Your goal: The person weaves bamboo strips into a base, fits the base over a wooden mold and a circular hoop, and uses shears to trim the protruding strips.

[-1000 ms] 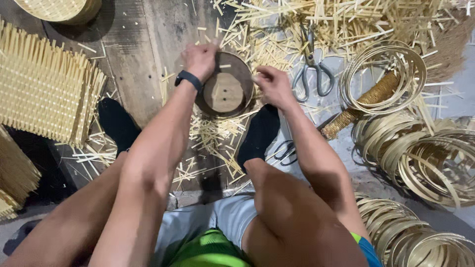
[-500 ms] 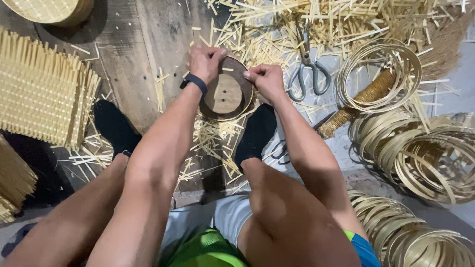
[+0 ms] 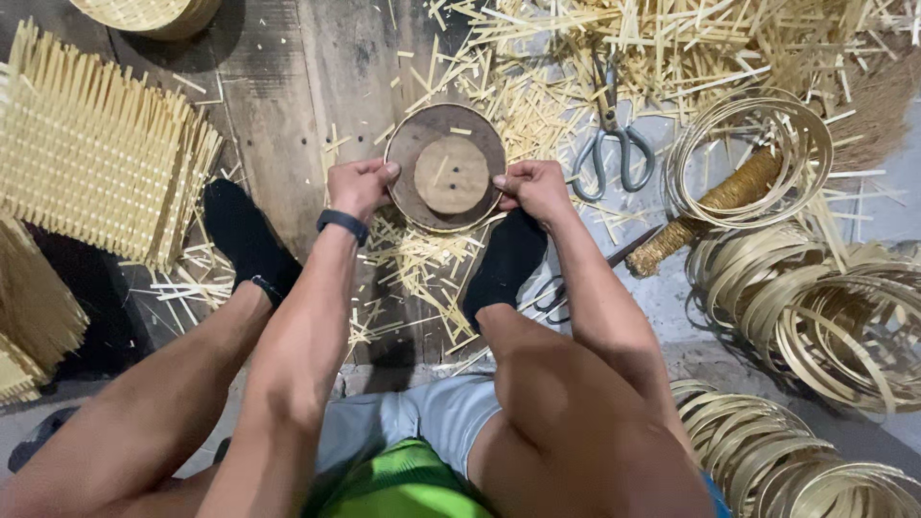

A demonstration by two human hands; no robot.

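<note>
- Round wooden disc [image 3: 446, 166]: dark brown, with a smaller, paler round piece set on its middle, face turned up to the camera.
- It is held at its rim on both sides, the left hand [image 3: 359, 187] on its left edge, the right hand [image 3: 533, 188] on its right edge.
- It sits above the plank floor [image 3: 288, 105], just beyond the right black-socked foot [image 3: 505, 266].

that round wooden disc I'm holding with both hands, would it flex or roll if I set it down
The round wooden disc looks thick and solid, so probably stiff. Left hand and right hand grip opposite edges. Laid flat it should sit still; on edge it could roll.
</note>
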